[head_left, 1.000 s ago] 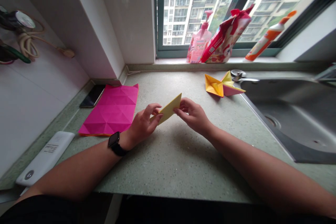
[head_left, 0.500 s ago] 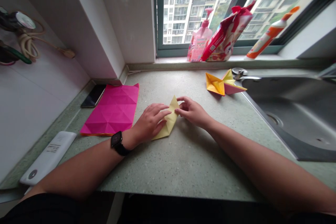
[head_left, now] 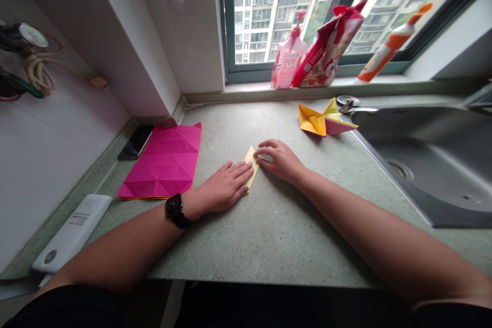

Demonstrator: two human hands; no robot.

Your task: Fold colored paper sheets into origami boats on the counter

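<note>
Here's the yellow folded paper [head_left: 251, 178], flat on the table [head_left: 277, 236], directly under the left fingers and just at the tips of the right ones. The left hand [head_left: 226, 184] lies palm down across it, fingers stretched out and gripping nothing; that pressure looks meant to keep the paper flat and steady. Over on the other side, the right hand [head_left: 282, 162] has its fingers bent, thumb and fingertips right at the paper's edge. Whether they pinch it or only touch it is impossible to make out; either way, they seem well placed to guide that edge.

Outward now! Left of the left fingers, past the watch [head_left: 175, 205], lies a creased magenta stack of paper [head_left: 165, 159], orange showing at its border, probably set aside to leave the hands room. A phone [head_left: 136, 142] sits at its far side, and a white device [head_left: 73, 233] rests nearer the left forearm.

Beyond the right fingers and further right, a yellow-and-pink folded model [head_left: 312, 120] sits out of the hands' way, near the sink [head_left: 415, 133]. Furthest off, a pump bottle [head_left: 287, 64], a red bag [head_left: 326, 51] and an orange-capped bottle [head_left: 388, 54] stand by the window.
</note>
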